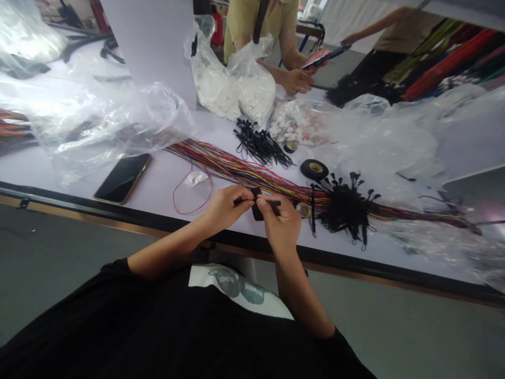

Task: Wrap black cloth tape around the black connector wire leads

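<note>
My left hand (229, 205) and my right hand (281, 221) meet near the table's front edge, both pinched on a thin black cable tie (257, 200) held level between them. A small black piece hangs under it at my right fingers. Just behind my hands lies a long bundle of multicoloured wires (244, 171) running from left to right. To the right, a bunch of black ties (345, 208) is strapped around that bundle. A loose pile of black cable ties (260, 145) lies farther back.
A phone (123, 177) lies at the left near the edge, a thin red wire loop (192, 195) beside it. Black tape rolls (314, 169) sit by clear plastic bags (232, 84) of white parts. Across the table a person (276, 47) holds a phone. The black table edge (355, 263) runs in front.
</note>
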`<state>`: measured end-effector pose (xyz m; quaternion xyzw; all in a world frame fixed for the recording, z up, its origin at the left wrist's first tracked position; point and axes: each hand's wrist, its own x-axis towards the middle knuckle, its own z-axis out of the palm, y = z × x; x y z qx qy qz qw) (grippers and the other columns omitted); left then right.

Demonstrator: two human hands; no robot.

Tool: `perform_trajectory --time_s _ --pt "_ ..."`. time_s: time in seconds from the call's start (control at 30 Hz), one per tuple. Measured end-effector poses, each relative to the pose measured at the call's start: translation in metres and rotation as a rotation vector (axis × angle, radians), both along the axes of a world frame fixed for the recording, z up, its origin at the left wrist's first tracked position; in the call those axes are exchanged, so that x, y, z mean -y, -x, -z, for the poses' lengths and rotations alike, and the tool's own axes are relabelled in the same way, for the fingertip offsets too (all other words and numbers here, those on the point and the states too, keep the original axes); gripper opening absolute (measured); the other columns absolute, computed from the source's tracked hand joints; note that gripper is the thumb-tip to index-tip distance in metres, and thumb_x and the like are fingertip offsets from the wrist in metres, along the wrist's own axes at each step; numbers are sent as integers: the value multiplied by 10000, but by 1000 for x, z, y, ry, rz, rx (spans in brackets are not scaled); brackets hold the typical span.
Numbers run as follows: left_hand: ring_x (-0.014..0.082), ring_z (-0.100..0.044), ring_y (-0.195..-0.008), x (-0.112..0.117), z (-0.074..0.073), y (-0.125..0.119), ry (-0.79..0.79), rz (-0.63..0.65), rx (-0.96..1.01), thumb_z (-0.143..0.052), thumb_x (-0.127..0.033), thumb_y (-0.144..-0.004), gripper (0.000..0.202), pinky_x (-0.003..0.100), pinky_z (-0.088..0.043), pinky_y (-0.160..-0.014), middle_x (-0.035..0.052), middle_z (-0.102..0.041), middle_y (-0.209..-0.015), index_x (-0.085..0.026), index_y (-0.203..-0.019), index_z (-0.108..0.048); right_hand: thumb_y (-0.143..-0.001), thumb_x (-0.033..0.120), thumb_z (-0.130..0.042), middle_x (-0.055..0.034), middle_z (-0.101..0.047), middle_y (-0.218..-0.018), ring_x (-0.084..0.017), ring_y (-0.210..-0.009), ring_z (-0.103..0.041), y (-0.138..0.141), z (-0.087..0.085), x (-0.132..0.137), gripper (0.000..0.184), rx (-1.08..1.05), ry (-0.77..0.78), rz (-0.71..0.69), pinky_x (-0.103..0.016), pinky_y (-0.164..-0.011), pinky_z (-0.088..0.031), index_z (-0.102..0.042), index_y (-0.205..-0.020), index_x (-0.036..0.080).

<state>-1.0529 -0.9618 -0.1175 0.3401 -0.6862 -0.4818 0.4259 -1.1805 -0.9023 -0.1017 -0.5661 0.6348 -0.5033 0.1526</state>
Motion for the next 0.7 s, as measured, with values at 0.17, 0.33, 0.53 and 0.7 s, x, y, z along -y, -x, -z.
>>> perform_trajectory --time_s 0.17,0.33,0.53,0.7 --pt "93 -502 -644 -14 6 7 -23 -97 -65 -592 -156 -742 98 230 -398 -641 -27 -541 -642 -174 -658 -546 -812 406 -569 25 -645 -638 -142 -544 -595 0 6 4 193 51 -129 -36 -290 -598 -473 -625 -790 223" --pt "48 -521 -551 -14 7 8 -411 -41 -457 -745 -314 -634 388 184 -403 -497 -35 -564 -805 -194 -902 -493 -820 354 -538 -12 -678 -740 -170 -702 -625 2 3 3 159 -109 -21 38 -305 -684 -479 -586 -731 232" --pt "63 -460 -434 -1 -2 -1 -687 385 -439 -670 -619 -631 504 189 -303 -356 -25 -517 -619 -159 -785 -534 -792 377 -574 -11 -678 -696 -172 -684 -630 -4 6 2 186 71 -32 -21 -321 -697 -485 -571 -692 221" --pt "207 -570 -892 -7 -13 -21 -107 357 -103 -853 -466 -421 649 338 -503 -762 56 -587 -934 -185 -941 -585 -783 413 -575 32 -578 -531 -142 -523 -556 6 15 10 259 392 -82 -51 -299 -578 -461 -542 -632 206"
